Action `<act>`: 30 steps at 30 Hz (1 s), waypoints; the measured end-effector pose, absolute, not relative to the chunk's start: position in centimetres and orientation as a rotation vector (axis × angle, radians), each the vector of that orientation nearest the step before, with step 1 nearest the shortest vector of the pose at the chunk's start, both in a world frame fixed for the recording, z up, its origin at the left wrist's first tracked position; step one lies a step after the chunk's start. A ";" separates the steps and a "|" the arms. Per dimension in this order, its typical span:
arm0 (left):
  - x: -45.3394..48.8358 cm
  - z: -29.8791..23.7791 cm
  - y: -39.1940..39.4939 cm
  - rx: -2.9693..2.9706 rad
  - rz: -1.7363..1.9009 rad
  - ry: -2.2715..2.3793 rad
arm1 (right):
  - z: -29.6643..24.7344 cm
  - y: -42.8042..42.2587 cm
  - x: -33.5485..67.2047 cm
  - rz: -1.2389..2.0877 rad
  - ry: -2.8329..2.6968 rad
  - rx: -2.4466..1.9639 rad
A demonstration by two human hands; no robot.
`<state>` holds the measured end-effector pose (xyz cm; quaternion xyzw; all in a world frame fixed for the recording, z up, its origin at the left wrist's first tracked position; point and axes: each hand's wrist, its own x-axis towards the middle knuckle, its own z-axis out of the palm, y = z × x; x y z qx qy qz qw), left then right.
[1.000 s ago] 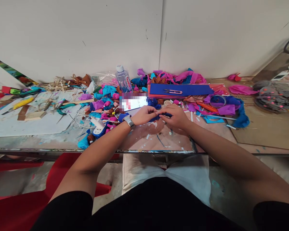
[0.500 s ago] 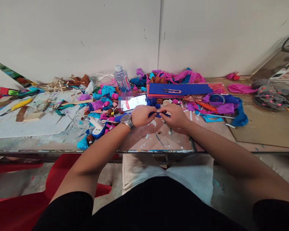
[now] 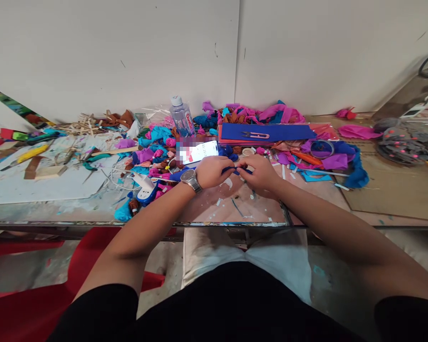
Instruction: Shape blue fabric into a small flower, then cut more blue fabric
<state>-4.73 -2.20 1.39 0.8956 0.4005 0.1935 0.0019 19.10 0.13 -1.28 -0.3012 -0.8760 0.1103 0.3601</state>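
Note:
My left hand (image 3: 212, 171) and my right hand (image 3: 259, 172) meet over the paint-stained table (image 3: 235, 209). Both pinch a narrow strip of dark blue cloth (image 3: 235, 169) stretched between them. The fingers of each hand are curled and closed on it. A metal watch (image 3: 189, 178) sits on my left wrist. Just behind the hands a phone (image 3: 198, 152) lies with its screen lit.
Scraps of pink, purple, cyan and blue cloth (image 3: 157, 152) litter the table. A water bottle (image 3: 181, 118) stands at the back. A blue sheet with thread snips (image 3: 267, 132) lies behind my right hand. Tape roll (image 3: 321, 149), white power strip (image 3: 146, 187), red chair (image 3: 89, 266) at left.
The hands have stayed in place while their fingers worked the blue strip, drawing it thinner between them. The view shifted slightly.

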 end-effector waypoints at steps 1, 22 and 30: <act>-4.7 1.5 -2.2 2.811 0.595 1.285 | -1.3 0.1 19.1 0.285 -2.259 -0.789; -4.3 1.9 -2.8 2.768 0.331 1.558 | -1.4 0.1 19.0 0.276 -2.280 -0.774; -4.2 1.9 -2.9 2.733 0.353 1.552 | -1.3 0.1 19.0 0.286 -2.294 -0.759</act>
